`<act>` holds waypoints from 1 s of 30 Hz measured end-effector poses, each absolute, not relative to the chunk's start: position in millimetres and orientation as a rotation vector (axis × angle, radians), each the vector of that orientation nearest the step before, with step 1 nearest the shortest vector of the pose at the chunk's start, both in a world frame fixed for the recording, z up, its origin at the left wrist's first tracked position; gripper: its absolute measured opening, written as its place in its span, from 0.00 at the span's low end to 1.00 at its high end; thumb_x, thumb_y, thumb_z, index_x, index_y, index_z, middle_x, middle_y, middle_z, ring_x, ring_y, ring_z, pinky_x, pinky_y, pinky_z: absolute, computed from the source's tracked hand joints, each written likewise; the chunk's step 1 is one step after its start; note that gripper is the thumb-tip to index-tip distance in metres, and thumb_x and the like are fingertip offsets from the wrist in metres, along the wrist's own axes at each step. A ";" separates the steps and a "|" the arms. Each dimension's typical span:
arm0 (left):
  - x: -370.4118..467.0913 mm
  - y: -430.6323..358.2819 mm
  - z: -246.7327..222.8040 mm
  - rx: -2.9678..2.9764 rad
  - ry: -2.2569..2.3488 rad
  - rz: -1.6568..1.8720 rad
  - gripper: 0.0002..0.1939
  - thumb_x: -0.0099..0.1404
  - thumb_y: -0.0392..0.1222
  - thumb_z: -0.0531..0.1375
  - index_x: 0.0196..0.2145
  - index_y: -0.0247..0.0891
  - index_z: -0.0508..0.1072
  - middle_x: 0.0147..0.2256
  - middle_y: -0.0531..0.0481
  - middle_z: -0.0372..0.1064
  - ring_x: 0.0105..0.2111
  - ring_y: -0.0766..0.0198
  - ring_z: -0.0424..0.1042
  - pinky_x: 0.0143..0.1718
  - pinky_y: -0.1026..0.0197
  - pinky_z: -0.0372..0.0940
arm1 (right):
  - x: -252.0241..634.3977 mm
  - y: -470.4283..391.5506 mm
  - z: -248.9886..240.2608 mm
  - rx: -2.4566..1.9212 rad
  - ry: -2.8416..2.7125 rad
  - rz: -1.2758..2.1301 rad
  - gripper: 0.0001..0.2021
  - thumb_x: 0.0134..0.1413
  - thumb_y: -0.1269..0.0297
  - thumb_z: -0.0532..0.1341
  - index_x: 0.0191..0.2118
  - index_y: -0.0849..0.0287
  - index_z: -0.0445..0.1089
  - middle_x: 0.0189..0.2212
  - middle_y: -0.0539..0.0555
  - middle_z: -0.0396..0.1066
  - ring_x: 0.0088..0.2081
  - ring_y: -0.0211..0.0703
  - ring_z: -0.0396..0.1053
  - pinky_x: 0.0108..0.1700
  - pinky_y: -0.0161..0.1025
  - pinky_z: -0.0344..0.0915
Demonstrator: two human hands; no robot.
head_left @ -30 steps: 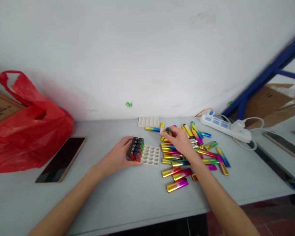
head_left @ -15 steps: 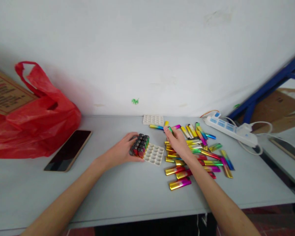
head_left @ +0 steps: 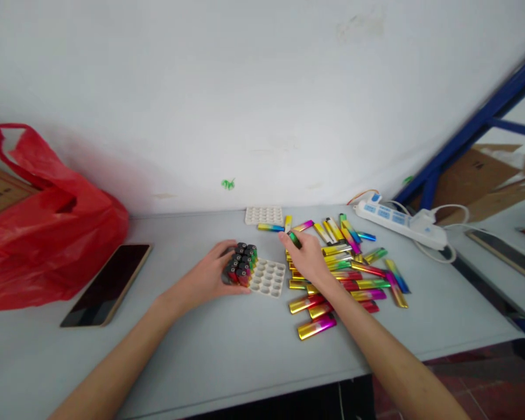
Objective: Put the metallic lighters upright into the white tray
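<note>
My left hand [head_left: 212,271] is wrapped round the left end of a white tray [head_left: 269,279] with rows of holes. In that end stand several upright lighters [head_left: 244,263] with black tops, close together against my palm. The right part of the tray shows bare holes. My right hand [head_left: 305,252] is closed on a green lighter [head_left: 294,239] with a dark end, held up and right of the tray. Beneath and around that hand lies a loose spread of shiny lighters [head_left: 317,328] in gold, red, purple, green and blue; the hand and forearm hide some of them.
A second white holed tray [head_left: 263,215] lies by the wall. A phone [head_left: 107,284] and a red plastic bag [head_left: 56,233] are on the left, with a cardboard box [head_left: 2,189] behind. A power strip [head_left: 400,224] with cables lies at the back right, near a blue metal frame [head_left: 468,137].
The camera has turned a little to the right, so the scene sits further left. Both hands keep their hold; my right hand stays above the lighters with only a slight shift.
</note>
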State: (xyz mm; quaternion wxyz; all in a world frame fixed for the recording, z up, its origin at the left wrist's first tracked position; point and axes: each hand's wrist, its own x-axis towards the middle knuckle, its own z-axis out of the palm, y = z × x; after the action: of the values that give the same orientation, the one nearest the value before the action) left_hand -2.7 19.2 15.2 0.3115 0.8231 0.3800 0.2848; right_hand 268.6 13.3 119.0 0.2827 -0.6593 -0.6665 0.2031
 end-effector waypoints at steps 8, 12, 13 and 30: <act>-1.1 18.2 15.3 2.197 0.975 0.807 0.40 0.57 0.65 0.77 0.57 0.34 0.78 0.64 0.29 0.72 0.64 0.35 0.74 0.68 0.35 0.72 | 268.3 11.7 119.8 -1.811 -1.839 0.469 0.19 0.66 0.56 0.60 0.24 0.52 0.59 0.19 0.47 0.57 0.26 0.41 0.56 0.33 0.40 0.50; -1.0 17.3 17.0 2.192 0.999 0.789 0.41 0.56 0.64 0.78 0.57 0.34 0.78 0.64 0.29 0.72 0.64 0.37 0.74 0.70 0.41 0.71 | 268.9 9.9 117.9 -1.772 -1.868 0.464 0.20 0.73 0.47 0.57 0.30 0.52 0.64 0.22 0.48 0.63 0.26 0.44 0.61 0.33 0.40 0.53; -1.2 17.1 17.1 2.190 1.002 0.788 0.40 0.56 0.63 0.78 0.57 0.34 0.78 0.64 0.30 0.72 0.64 0.37 0.75 0.70 0.41 0.71 | 269.1 9.4 118.4 -1.746 -1.894 0.481 0.19 0.74 0.46 0.56 0.33 0.52 0.64 0.23 0.48 0.65 0.27 0.45 0.62 0.34 0.40 0.54; -1.2 16.7 18.0 2.154 0.959 0.796 0.44 0.56 0.66 0.78 0.61 0.36 0.77 0.64 0.32 0.72 0.65 0.37 0.73 0.70 0.38 0.69 | 260.7 6.2 116.9 -1.586 -2.276 0.635 0.23 0.79 0.49 0.59 0.30 0.54 0.64 0.27 0.52 0.76 0.30 0.45 0.71 0.37 0.40 0.61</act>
State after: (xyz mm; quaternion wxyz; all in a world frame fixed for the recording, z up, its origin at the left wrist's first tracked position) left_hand -1.2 16.7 18.0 0.3206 0.8198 0.3651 0.3030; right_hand 260.7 6.2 116.9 0.1472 -0.5512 -0.7911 0.2206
